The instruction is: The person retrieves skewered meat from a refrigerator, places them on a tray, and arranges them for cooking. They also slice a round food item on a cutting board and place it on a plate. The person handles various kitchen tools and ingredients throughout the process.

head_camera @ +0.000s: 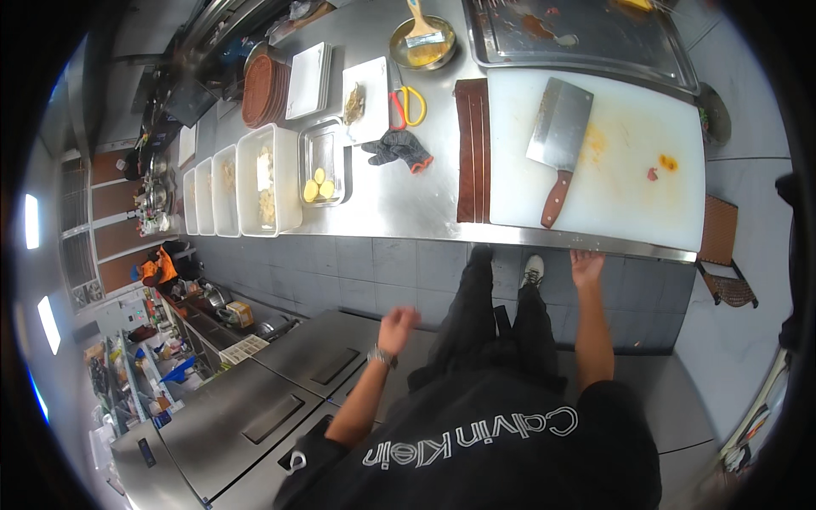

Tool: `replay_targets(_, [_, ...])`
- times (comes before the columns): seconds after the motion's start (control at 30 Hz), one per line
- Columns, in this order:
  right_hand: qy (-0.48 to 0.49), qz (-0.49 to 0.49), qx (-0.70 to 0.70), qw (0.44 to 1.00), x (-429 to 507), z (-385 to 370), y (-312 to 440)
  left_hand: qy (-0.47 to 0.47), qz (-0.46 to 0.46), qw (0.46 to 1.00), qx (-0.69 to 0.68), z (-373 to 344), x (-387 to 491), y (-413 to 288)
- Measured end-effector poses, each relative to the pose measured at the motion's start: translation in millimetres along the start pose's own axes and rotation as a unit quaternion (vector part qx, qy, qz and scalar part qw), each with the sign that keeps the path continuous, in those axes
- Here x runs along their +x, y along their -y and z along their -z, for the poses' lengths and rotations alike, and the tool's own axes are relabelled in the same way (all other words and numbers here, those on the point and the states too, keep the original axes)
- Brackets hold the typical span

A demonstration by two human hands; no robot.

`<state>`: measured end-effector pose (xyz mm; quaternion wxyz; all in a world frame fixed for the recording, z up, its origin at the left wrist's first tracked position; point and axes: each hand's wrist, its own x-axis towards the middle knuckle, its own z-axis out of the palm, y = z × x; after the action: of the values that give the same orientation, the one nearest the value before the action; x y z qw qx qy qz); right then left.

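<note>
My left hand [400,328], slightly blurred and with a metal-banded watch on its wrist, hangs over the floor away from the counter, its fingers loosely bent and nothing seen in it. Palm up, my right hand [588,266] has its fingertips at the front edge of the steel counter [408,197]. Above it, a cleaver [561,137] with a wooden handle lies on a stained white cutting board [644,210]. A folded brown cloth [473,153] runs along the board's left side. Further left lie a grey knit glove [400,150] and scissors [407,107] with red and yellow handles.
Plastic bins [290,185] and a steel tray [322,143] with peeled yellow pieces stand left, near white plates [306,80] and brown baskets [260,95]. A brush rests in a bowl [398,48]. A large stained tray [586,60] sits behind the board. Steel cabinets [248,408] stand behind me.
</note>
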<state>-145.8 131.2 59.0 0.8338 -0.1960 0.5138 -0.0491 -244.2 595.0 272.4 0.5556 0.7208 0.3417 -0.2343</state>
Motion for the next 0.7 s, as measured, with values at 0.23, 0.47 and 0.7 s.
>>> replay_targets(0.23, [-0.011, 0.023, -0.025, 0.999, -7, 50, -35, 0.108, -0.185, 0.973, -0.089, -61, 196, -260])
replay_targets(0.47, [-0.173, 0.019, -0.165, 0.971, -121, 50, -55, 0.109, -0.012, 0.962, -0.250, -121, 344, -412])
replay_targets(0.7, [-0.216, -0.037, -0.228, 0.949, -184, 59, -60, 0.087, -0.032, 0.965, -0.247, -125, 359, -402])
